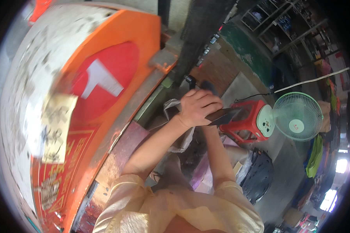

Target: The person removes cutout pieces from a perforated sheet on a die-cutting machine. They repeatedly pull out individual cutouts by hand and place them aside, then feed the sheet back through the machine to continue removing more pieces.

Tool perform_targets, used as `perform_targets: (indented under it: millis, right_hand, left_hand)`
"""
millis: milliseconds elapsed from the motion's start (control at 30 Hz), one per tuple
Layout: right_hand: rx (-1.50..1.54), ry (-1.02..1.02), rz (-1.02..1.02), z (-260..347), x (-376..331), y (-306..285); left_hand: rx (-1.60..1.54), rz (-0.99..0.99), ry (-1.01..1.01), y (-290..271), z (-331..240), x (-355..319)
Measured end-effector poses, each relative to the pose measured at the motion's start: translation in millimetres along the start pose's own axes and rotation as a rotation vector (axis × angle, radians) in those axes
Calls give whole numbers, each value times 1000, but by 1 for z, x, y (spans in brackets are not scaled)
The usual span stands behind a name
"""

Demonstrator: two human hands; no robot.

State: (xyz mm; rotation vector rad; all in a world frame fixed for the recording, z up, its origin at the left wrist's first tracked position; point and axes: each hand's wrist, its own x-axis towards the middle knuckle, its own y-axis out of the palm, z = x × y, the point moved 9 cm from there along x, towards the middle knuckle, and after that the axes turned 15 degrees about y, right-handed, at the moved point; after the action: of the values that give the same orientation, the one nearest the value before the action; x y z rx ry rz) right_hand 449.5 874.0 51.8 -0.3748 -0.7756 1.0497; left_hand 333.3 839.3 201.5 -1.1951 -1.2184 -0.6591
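My left hand (200, 108) is in front of my body, its fingers curled together over a dark flat piece (224, 115). The piece sticks out to the right of the hand; its exact kind does not show. Behind it, my right forearm (218, 159) reaches up. Most of the right hand is covered by the left hand and the dark piece, so its fingers are hidden. Just beyond the hands, a small dark blurred shape (208, 86) shows. Pale crumpled material (181, 144) hangs below the left wrist.
A large orange machine panel (144, 39) stands on the left, close to my left arm. Right of the hands, a red stool (243, 124) is next to a pale green fan (298, 116). A black bag-like bundle (259, 174) lies near my right elbow. Metal shelves (287, 23) stand farther back.
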Motion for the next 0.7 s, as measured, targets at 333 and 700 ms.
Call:
perform_targets:
  millis: [333,700]
  right_hand:
    - [28,68,95,2,-17,35]
    - [100,91,128,5,2,40]
  left_hand:
    - [73,-67,10,5,19,23]
    - [48,-29,-163,13,30,49]
